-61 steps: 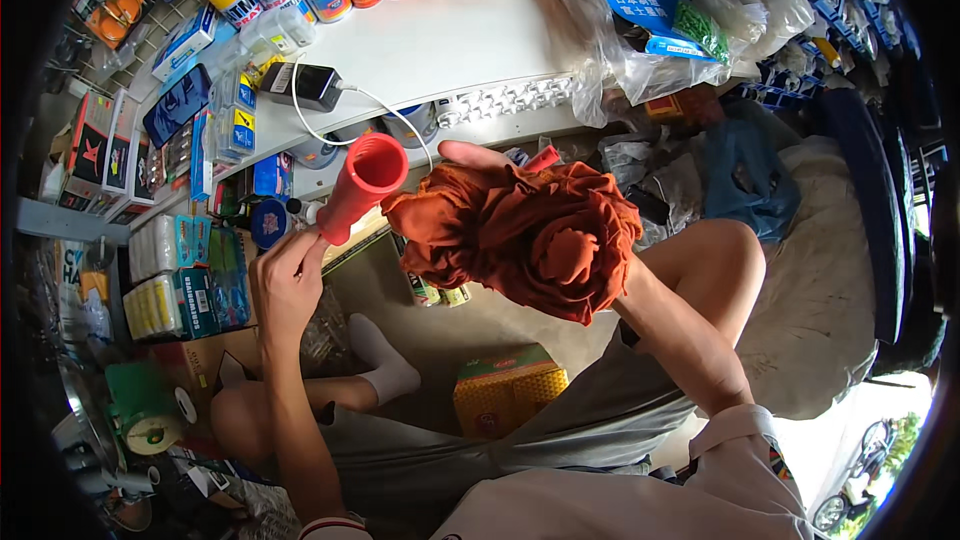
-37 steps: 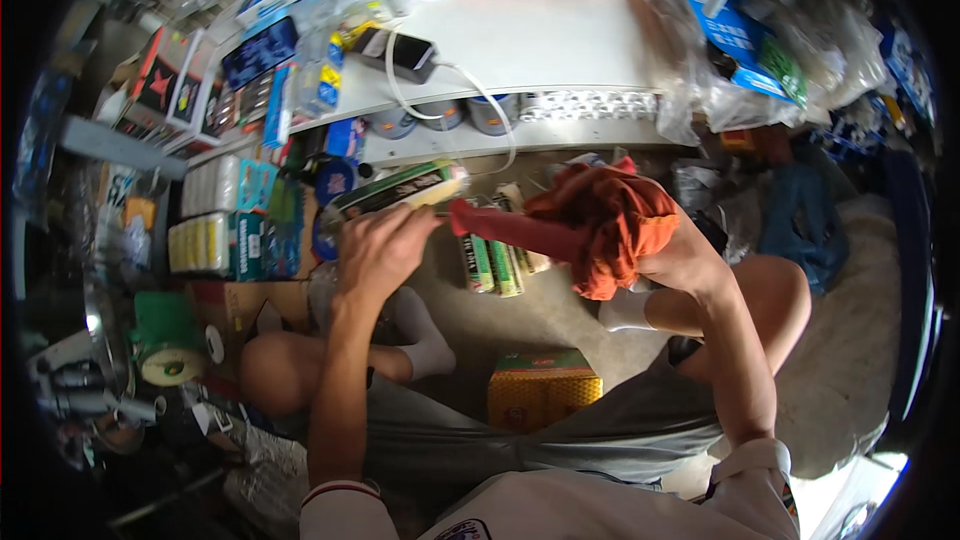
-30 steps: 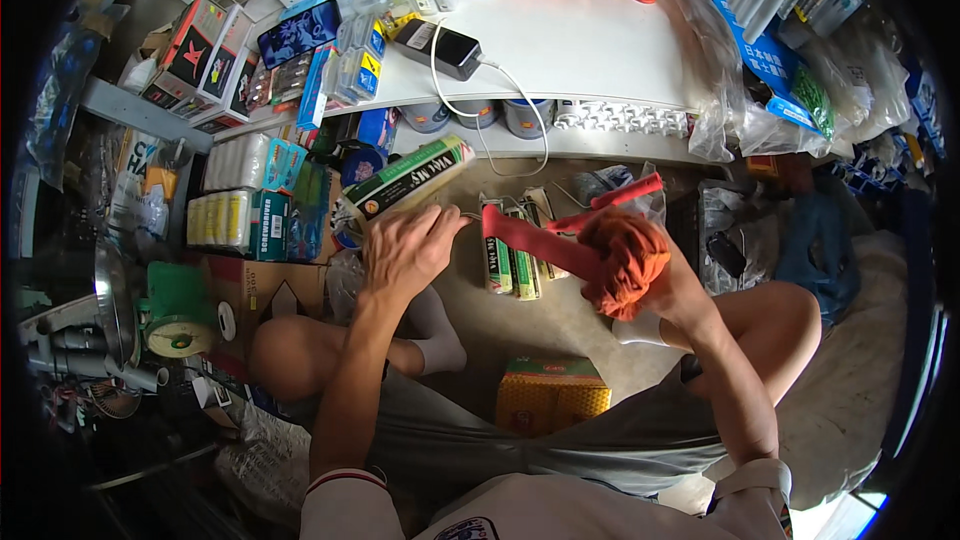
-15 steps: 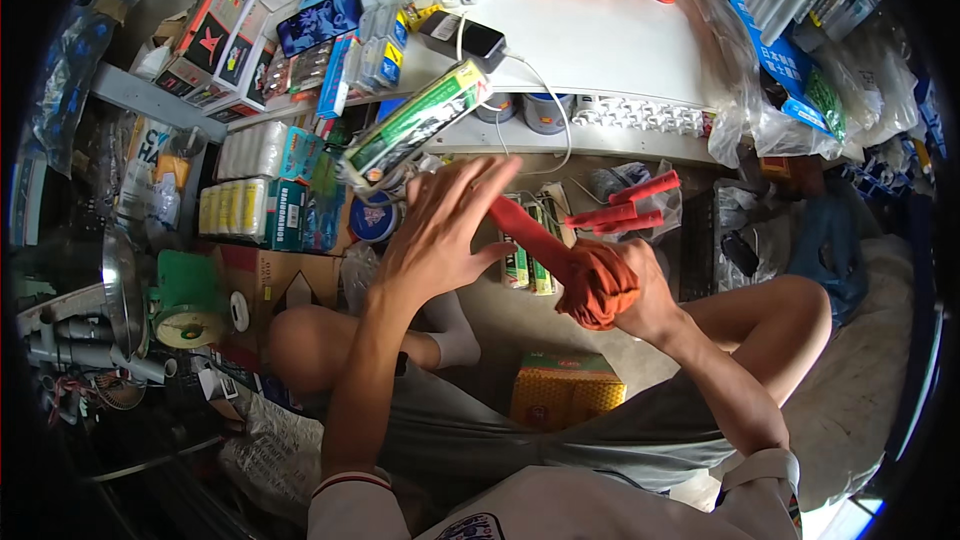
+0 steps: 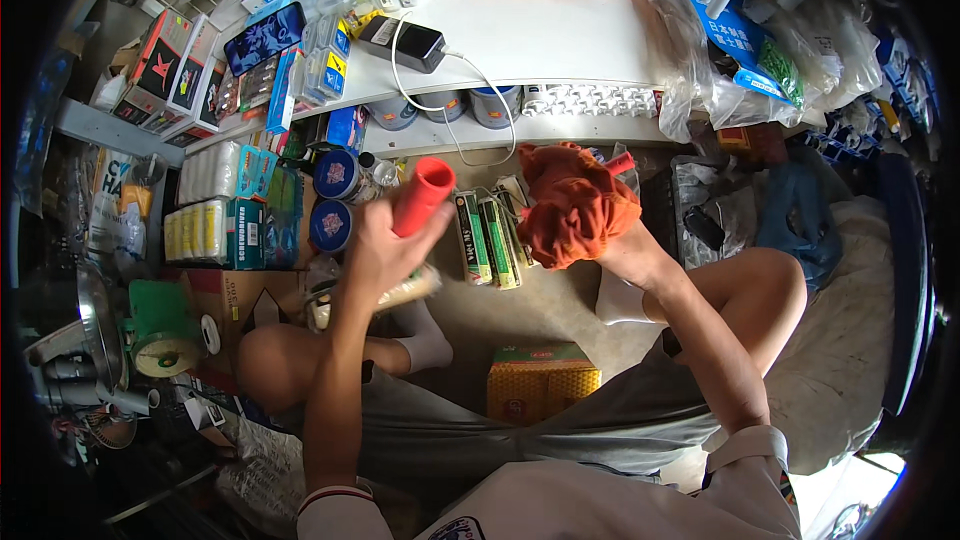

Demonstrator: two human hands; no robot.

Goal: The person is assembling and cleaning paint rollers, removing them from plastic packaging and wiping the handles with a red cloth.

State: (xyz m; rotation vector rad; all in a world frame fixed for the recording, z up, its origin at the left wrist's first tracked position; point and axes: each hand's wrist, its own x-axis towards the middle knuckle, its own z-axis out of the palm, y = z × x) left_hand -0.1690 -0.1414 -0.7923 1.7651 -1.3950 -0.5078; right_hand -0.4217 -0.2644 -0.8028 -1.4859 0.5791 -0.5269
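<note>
Nearest: pale roll (image 5: pixel 405 292) below L hand (image 5: pixel 383 252), too blurred to ID. Grips red tube (image 5: pixel 422 202) L of centre, w/ L fingers clamped round hidden lower end. Prob. light, stiffish, slick; best held mid-length. Carries bunched rust-red cloth (image 5: pixel 578 205) over R hand (image 5: pixel 636 254); prob. soft, limp, best gathered by fistful. Can't tell state of R fingers under it. Far, behind cloth: red piece (image 5: pixel 620 163), mostly hidden.

Red hollow tube (image 5: pixel 424 198): round open end up, leaning right, gripped in left hand (image 5: pixel 385 252). Rust-orange cloth (image 5: pixel 575 208): bunched, creased, apart from tube, off to its right, over right hand (image 5: pixel 630 252), fingers hidden
</note>
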